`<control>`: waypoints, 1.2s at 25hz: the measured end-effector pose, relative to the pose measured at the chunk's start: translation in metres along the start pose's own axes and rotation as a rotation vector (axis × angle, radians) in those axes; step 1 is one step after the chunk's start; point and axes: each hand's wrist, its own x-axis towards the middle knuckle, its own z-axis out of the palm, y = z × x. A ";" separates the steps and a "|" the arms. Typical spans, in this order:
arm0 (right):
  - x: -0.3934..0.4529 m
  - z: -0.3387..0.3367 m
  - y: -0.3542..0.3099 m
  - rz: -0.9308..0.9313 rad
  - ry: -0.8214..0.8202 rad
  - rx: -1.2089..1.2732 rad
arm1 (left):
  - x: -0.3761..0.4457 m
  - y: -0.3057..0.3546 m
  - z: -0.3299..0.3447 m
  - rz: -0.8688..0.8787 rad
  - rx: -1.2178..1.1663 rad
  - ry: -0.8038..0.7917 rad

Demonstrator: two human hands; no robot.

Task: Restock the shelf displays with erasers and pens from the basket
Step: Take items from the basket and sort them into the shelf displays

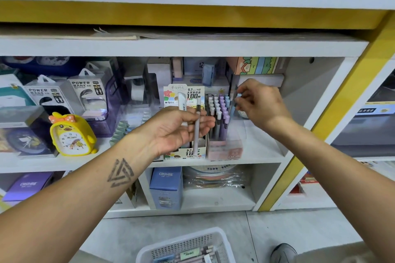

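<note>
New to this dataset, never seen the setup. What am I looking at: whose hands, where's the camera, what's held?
There is no robot here. One wide-angle camera worn on a person's head looks forward and down at a shop shelf. The left hand, palm up, holds two pens upright. The right hand pinches something small and light blue, too blurred to name, above the display box of pastel pens. On the same shelf stand a yellow duck clock and power bank boxes. On the floor below sits the white basket holding more pens.
</note>
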 end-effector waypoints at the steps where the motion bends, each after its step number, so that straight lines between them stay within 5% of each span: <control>1: -0.001 0.003 0.001 -0.020 -0.016 -0.016 | -0.001 -0.001 0.000 -0.001 0.008 -0.009; 13: -0.001 0.013 -0.002 -0.078 -0.150 -0.308 | -0.006 -0.006 0.005 0.039 0.089 -0.074; 18: -0.004 0.016 -0.033 0.163 -0.182 0.395 | -0.005 -0.007 0.006 0.045 0.140 -0.118; 22: -0.005 0.015 -0.043 0.219 -0.189 0.643 | -0.005 -0.005 0.004 0.055 0.140 -0.165; 25: 0.000 0.001 -0.041 0.207 -0.067 0.720 | -0.004 0.007 -0.002 0.127 0.191 0.027; 30: 0.001 0.006 -0.037 0.023 -0.012 0.353 | -0.002 0.014 -0.004 0.217 0.437 0.233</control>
